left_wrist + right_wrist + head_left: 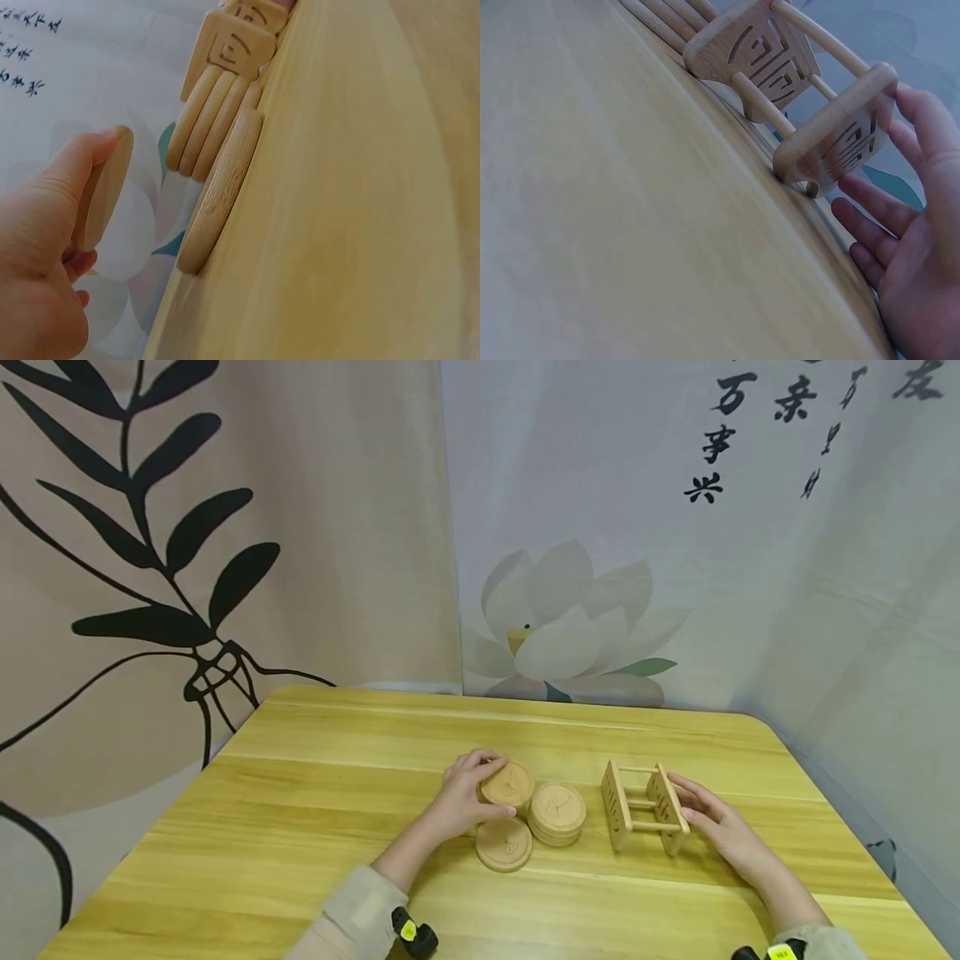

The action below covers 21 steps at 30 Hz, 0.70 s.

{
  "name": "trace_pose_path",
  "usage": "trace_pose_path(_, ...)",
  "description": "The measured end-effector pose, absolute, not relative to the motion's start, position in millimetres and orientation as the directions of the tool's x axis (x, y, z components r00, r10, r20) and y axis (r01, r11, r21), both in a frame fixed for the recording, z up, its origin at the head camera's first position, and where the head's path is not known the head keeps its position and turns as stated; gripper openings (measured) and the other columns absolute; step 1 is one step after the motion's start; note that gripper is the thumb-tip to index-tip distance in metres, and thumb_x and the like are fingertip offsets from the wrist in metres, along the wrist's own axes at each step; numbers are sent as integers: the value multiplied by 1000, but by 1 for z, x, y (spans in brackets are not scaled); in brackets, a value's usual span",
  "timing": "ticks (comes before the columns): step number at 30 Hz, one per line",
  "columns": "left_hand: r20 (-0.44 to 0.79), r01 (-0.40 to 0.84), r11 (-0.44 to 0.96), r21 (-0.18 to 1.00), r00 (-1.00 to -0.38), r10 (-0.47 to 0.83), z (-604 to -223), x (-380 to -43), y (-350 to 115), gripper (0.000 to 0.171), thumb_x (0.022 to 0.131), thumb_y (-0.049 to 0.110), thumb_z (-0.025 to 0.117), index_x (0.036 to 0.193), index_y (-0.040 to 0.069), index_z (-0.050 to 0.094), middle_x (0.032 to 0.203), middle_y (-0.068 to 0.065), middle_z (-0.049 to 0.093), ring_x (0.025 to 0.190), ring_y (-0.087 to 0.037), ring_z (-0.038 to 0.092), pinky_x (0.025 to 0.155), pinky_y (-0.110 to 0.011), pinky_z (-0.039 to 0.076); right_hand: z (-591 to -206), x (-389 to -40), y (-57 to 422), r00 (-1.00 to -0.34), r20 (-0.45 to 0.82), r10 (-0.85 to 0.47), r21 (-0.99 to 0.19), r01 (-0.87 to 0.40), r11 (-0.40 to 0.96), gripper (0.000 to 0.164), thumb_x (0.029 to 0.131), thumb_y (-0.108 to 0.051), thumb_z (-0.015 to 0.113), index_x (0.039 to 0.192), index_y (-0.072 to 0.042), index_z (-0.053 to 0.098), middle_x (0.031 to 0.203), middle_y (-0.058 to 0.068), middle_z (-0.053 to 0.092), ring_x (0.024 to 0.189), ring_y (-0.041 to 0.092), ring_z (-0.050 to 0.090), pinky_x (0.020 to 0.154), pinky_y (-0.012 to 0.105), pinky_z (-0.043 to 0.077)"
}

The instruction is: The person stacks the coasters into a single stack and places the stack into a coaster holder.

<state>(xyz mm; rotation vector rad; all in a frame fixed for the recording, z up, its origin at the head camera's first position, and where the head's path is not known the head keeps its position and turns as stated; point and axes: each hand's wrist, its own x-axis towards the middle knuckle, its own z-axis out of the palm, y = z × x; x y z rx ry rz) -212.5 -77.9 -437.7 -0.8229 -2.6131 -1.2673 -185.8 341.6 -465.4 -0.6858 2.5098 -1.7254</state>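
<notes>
My left hand (468,793) pinches a round wooden coaster (507,785) between thumb and fingers. In the left wrist view this coaster (106,191) is tilted on edge, raised off the table. Just in front of it in the head view lies another round coaster (503,845). A short stack of coasters (557,814) stands to its right. Farther right is a wooden coaster rack (618,806) with cut-out side panels joined by dowels. My right hand (716,827) rests its relaxed fingers (877,202) against the rack's right panel, thumb at the near side.
The wooden table (315,827) extends around the pieces, its far edge running along a printed cloth backdrop (360,527). A second cloth (847,610) hangs at the right, beside the table's right edge.
</notes>
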Motion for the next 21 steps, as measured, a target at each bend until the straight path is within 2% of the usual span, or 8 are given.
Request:
trace_pose_path(8,349,555,480,680,-820,455,-438,-211,-69,78,75,32,83,139,3,49,134,-8,45,124,-28,38,98,-51,24,-466,-187,342,-898,229,-376,-901,-342,269,49,103,-6,39,151,-4,26,132,-15,48,117,-3,47,90,13,38)
trace_pose_path(21,316,541,485,687,-823,472,-438,-212,-48,76,77,31,82,141,8,48,137,-7,44,127,-25,35,102,-49,22,-465,-186,341,-897,235,-375,-896,-349,274,49,103,-5,39,150,-3,27,130,-17,49,115,-2,49,89,14,38)
